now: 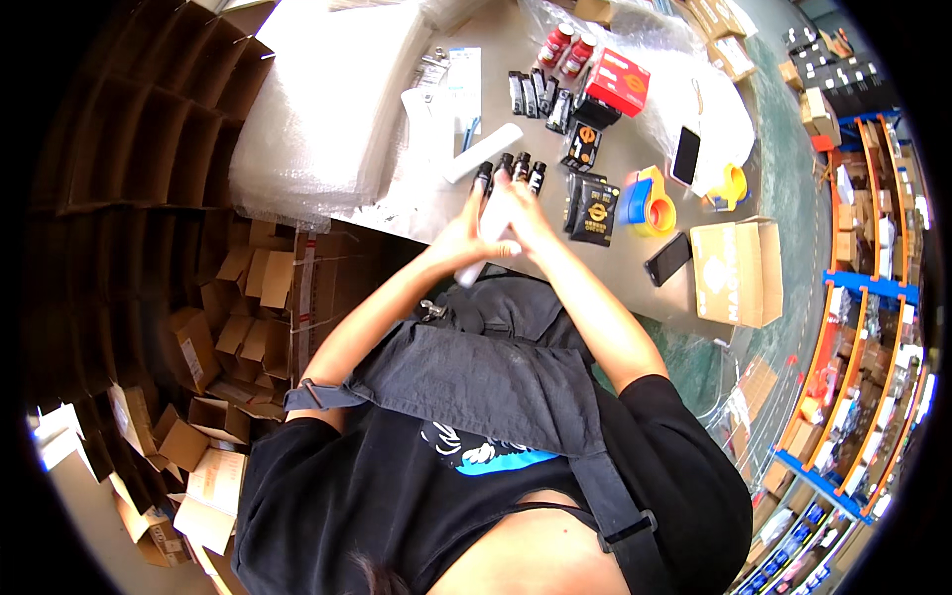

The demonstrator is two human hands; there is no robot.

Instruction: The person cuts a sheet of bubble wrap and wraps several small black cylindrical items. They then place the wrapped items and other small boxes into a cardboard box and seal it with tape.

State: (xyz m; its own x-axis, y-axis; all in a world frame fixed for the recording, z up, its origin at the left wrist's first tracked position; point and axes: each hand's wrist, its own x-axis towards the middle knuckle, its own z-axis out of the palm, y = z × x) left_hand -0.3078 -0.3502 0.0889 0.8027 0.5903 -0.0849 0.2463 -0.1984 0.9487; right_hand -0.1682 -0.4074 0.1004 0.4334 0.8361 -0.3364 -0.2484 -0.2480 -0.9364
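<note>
At the near edge of the table, my left hand (464,238) and my right hand (528,216) come together around a narrow white piece (488,226). My left thumb stretches across its lower part, and my right fingers lie along its other side. Whether it is a slim box or a rolled sheet cannot be made out. Just beyond my fingertips several small black-capped bottles (536,177) stand in a row, partly hidden by the fingers. A long white strip (483,154) lies behind them. Flat black packets (593,210) and a small black box (582,146) are to the right.
Clear bubble wrap (317,109) is heaped at the left. Red bottles (557,45), a red box (620,81), two phones (685,156), tape dispensers (650,205) and an open carton (729,273) occupy the right side. Cardboard boxes (238,337) fill the lower left; shelves (863,297) stand far right.
</note>
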